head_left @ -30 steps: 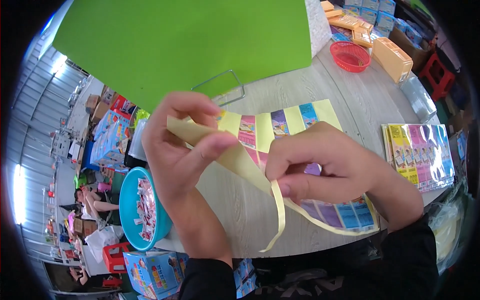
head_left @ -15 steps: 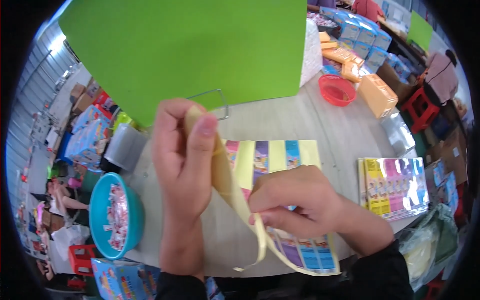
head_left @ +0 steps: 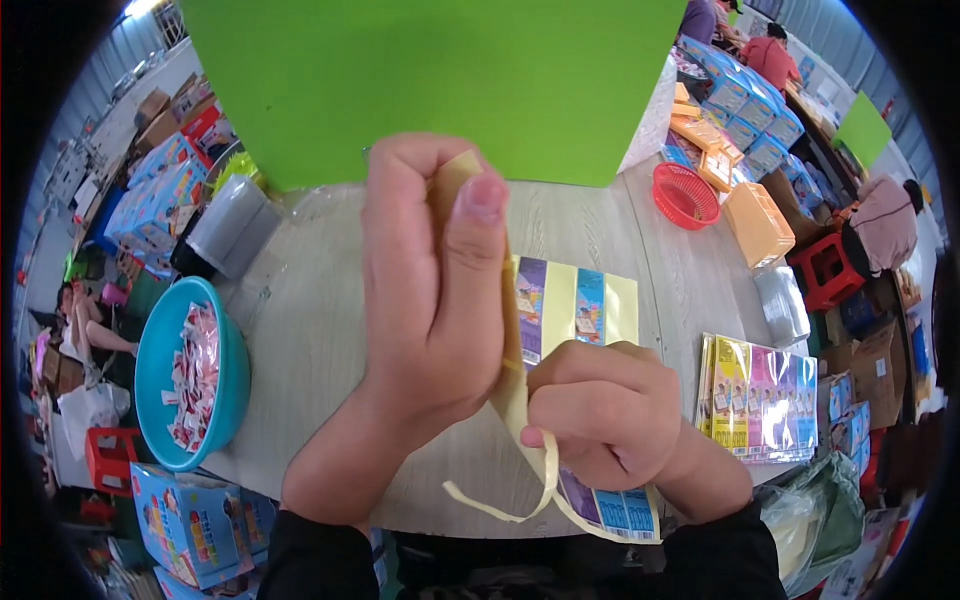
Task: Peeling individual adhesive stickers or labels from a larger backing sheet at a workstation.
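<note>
The left hand is raised in front of the camera, its thumb and fingers pinched together on the upper end of a pale yellow strip. The strip runs down from that pinch to the right hand, whose fingers are curled shut around it lower down; below that fist the strip hangs free and curls into a loose loop past the near edge of the table.

Under the right hand lies one yellow sheet of colourful stickers, flat on the pale wood-grain table, its lower end reaching past the near edge. To the right, well apart from the hands, a stack of printed sheets sits near the table's right edge. To the left the tabletop is bare as far as one teal bowl of small red-and-white packets, which overhangs the left edge. A large green board closes off the far side, so the open surface is the strip of wood between board and hands. Beyond it stand one red basket, one orange box and one grey bin. A red stool stands off the right side.
</note>
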### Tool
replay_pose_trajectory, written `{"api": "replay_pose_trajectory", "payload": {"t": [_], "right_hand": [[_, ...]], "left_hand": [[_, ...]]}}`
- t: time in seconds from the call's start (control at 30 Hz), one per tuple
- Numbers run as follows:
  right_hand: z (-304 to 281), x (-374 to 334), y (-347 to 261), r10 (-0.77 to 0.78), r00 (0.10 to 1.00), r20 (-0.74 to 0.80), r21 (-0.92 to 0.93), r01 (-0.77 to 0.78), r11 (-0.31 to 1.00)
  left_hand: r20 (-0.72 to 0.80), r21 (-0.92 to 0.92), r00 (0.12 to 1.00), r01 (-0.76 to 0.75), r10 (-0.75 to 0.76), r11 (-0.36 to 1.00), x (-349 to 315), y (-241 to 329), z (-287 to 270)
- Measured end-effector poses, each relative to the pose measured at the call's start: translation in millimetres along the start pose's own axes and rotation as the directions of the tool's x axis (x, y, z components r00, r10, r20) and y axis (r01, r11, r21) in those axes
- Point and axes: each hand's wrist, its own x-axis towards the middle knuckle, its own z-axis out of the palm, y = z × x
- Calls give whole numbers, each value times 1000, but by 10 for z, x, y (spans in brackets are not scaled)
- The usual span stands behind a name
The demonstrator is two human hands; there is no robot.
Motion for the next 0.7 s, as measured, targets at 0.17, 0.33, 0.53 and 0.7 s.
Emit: {"api": "replay_pose_trajectory", "payload": {"t": [0.17, 0.33, 0.53, 0.7], "right_hand": [[81, -15, 17, -55, 997, -58, -84, 50, 995], [131, -67, 58, -92, 993, -80, -175, 76, 982], [8, -27, 28, 186, 982, 37, 199, -190, 961], [-7, 17, 33, 247, 958, 149, 366, -285, 886]], "left_hand": [[10, -96, 1000, 17, -16, 995, -9, -5, -38], [15, -58, 999, -29, 30, 998, -4, -98, -30], [6, -103, 1000, -14, 14, 995, 3, -72, -20], [25, -97, 1000, 5, -3, 995, 9, -130, -55]]}}
